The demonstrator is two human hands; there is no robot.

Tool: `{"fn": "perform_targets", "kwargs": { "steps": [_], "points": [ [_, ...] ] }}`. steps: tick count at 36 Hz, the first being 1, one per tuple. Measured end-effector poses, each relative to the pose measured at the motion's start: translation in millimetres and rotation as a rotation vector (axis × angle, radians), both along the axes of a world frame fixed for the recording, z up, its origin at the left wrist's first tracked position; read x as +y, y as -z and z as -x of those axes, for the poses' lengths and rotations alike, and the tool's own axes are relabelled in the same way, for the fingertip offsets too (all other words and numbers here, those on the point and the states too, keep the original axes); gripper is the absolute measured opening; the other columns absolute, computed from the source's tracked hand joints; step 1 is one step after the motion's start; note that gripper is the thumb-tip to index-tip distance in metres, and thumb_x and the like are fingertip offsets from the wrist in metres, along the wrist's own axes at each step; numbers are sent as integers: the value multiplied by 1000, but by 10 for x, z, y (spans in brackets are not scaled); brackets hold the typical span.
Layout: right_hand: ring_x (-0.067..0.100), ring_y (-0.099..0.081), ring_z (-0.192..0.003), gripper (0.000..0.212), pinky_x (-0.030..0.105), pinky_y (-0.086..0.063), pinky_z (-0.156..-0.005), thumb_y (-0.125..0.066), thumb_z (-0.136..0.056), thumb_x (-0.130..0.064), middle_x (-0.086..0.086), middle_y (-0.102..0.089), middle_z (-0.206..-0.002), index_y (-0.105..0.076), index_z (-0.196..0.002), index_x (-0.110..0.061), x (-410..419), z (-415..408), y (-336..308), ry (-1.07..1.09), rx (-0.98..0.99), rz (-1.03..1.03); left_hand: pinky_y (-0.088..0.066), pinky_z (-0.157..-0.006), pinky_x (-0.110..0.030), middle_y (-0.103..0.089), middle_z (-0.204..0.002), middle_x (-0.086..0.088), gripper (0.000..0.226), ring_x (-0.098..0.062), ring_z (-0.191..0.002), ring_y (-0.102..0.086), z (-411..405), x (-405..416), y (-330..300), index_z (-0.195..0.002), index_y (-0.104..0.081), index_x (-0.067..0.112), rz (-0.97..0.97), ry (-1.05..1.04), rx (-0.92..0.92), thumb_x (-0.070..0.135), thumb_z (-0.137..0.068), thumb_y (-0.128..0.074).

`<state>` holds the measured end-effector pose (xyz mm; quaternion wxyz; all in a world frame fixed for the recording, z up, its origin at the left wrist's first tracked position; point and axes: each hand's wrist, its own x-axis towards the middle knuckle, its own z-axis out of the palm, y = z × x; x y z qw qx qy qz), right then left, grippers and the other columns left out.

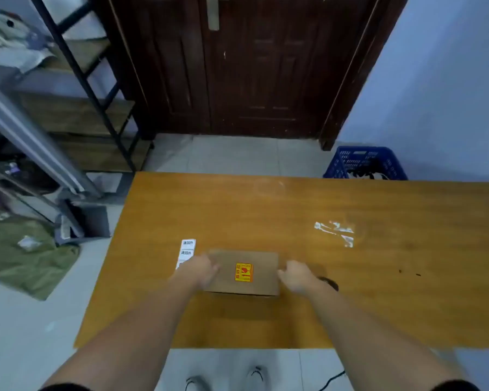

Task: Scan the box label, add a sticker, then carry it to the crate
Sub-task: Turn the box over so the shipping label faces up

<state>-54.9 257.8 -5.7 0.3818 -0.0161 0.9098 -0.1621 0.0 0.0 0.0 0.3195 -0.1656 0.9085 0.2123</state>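
Note:
A small brown cardboard box lies on the orange wooden table, with a yellow and red sticker on its top. My left hand grips the box's left side and my right hand grips its right side. A strip of white stickers lies just left of the box, partly hidden by my left hand. A dark object, mostly hidden by my right hand, lies to the right of the box. The blue plastic crate stands on the floor beyond the table's far edge, at the right.
A dark wooden door is straight ahead. Black metal shelving with clutter stands at the left, with a green cloth on the floor. Torn white tape residue marks the table. A black cable runs near my shoes.

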Motion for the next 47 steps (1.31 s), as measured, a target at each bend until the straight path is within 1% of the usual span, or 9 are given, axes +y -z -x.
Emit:
{"fn": "perform_targets", "kwargs": {
  "steps": [13,19,24,28,31,35,41,43,47],
  "points": [
    [28,-58,-119,54,43,-48,-101,-63,-92,-41,8,-61,-133,-52,-137,-13,-158,-148,321,441,-66,244,-49,-105,-48,-59,-139,-19,48,-39,-126,-58,-107,107,317,-139,-47,1,-137,-319,12,30,-102,-54],
    [21,-70,-93,61,36,-62,-64,-80,-81,-33,1,-65,-114,-48,-132,-19,-110,61,8,705,7,588,-54,-93,-40,-69,-122,-13,38,-32,-109,-65,48,-1,16,-128,-61,7,-264,-364,11,33,-101,-52],
    [-3,-62,-87,65,19,-51,-68,-81,-66,-47,-19,-63,-103,-54,-123,-30,-327,278,-568,461,415,576,-49,-77,-36,-72,-106,-14,38,-35,-103,-69,333,51,-459,-113,-63,7,-226,-328,125,42,-102,-54],
    [13,-58,-101,61,31,-53,-80,-80,-67,-35,-7,-63,-110,-58,-122,-23,-600,290,-875,125,765,425,-60,-84,-39,-71,-123,-14,72,-34,-107,-71,611,265,-849,-134,-60,7,-620,-623,170,67,-95,-56],
    [23,-55,-101,64,38,-54,-74,-86,-62,-23,1,-60,-108,-59,-119,-16,-743,216,-967,-66,924,357,-63,-89,-46,-75,-111,-7,77,-30,-99,-75,728,382,-1089,-121,-68,16,-919,-841,109,80,-79,-64],
    [30,-56,-87,63,42,-54,-70,-89,-57,-17,10,-61,-101,-63,-113,-7,-860,130,-949,-230,1101,308,-59,-61,-35,-75,-96,-8,50,-26,-84,-72,753,444,-1167,-111,-71,15,-1069,-1052,153,49,-78,-86],
    [17,-49,-110,71,28,-45,-96,-76,-70,-50,-2,-54,-123,-53,-131,-22,-731,166,-894,-375,830,451,-63,-76,-46,-73,-85,-11,26,-27,-74,-70,692,279,-992,-112,-69,7,-985,-1166,302,17,-88,-73],
    [8,-46,-114,65,24,-41,-96,-62,-78,-64,-9,-51,-125,-50,-132,-28,-635,217,-852,-213,757,474,-64,-85,-51,-78,-88,-11,27,-27,-83,-75,642,144,-926,-115,-65,9,-1025,-1178,317,17,-91,-73],
    [6,-50,-117,55,35,-49,-97,-52,-90,-62,-12,-52,-128,-51,-135,-29,-382,368,-731,249,631,494,-65,-63,-40,-84,-88,-7,29,-27,-86,-81,475,-130,-830,-116,-63,11,-1128,-1143,265,16,-90,-77]
  ]
}}
